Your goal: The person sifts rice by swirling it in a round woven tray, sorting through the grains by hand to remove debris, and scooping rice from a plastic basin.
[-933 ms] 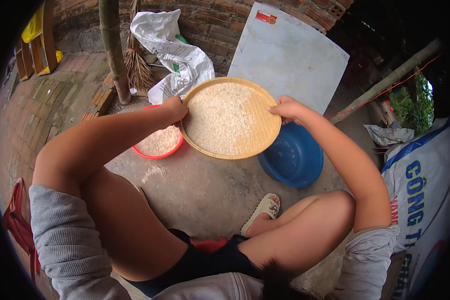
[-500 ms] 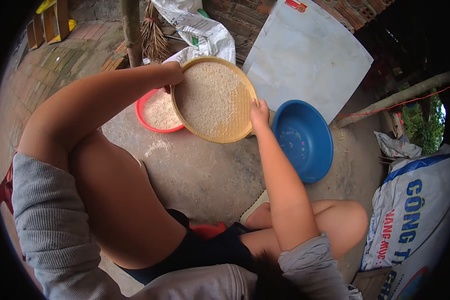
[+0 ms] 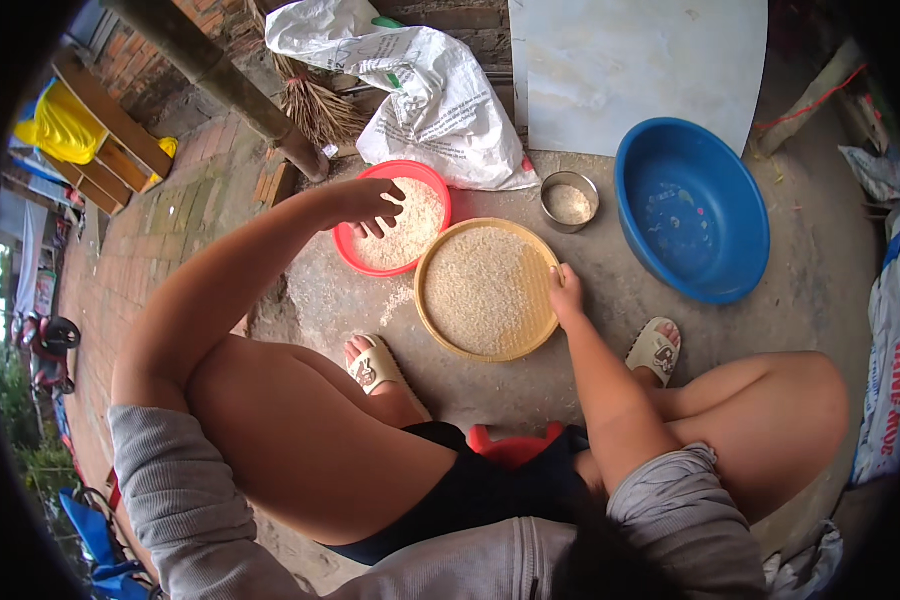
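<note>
My left hand (image 3: 368, 207) hangs over the red basin (image 3: 350, 256), fingers spread and nothing in them. Pale rice-like grain (image 3: 416, 222) fills the basin. My right hand (image 3: 566, 293) grips the right rim of a round woven bamboo tray (image 3: 544, 338), thumb on top. A layer of grain (image 3: 482, 285) covers most of the tray, with bare weave along its right side. The tray sits in front of the red basin, its edge close to or overlapping the basin's. I cannot tell whether it rests on the floor.
A small metal bowl (image 3: 547, 215) holding some grain stands behind the tray. The large blue basin (image 3: 685, 225) is at the right. A white sack (image 3: 440, 110), a straw broom (image 3: 315, 105) and a wooden pole (image 3: 205, 70) are at the back. Spilled grain (image 3: 398, 300) lies on the concrete.
My left hand has let go of the tray's left rim and opened above the red basin. The tray has moved off the basin, nearer to me. The metal bowl has come into sight.
</note>
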Demonstrator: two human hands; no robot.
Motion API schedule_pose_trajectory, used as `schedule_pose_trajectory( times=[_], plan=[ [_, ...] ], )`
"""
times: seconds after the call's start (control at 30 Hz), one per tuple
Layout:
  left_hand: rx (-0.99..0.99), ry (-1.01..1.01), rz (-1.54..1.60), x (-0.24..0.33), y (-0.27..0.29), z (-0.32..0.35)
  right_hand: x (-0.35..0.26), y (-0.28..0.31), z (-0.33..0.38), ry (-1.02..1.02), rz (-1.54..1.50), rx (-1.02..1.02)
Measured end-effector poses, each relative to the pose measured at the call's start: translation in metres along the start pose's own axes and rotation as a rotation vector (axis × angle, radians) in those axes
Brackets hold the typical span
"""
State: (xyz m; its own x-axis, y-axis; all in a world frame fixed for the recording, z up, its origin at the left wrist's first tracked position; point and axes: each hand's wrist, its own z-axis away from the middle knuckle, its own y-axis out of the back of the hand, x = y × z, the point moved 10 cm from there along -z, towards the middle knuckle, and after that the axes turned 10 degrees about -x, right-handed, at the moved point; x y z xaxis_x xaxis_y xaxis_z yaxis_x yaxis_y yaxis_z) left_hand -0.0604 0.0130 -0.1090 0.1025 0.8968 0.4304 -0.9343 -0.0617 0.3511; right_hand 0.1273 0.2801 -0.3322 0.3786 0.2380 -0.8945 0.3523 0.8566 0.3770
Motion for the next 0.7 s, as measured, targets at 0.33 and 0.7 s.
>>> schedule_pose_trajectory(
  times=[0.33,0.7],
  plan=[
    [-0.07,-0.095,-0.675,0.025,-0.026,-0.002,0.037,0.034,0.013,-0.336,0.169,0.266],
    [-0.013,-0.432,-0.776,0.149,-0.058,-0.1,0.019,0.034,0.035,-0.379,0.259,0.48]
  ],
)
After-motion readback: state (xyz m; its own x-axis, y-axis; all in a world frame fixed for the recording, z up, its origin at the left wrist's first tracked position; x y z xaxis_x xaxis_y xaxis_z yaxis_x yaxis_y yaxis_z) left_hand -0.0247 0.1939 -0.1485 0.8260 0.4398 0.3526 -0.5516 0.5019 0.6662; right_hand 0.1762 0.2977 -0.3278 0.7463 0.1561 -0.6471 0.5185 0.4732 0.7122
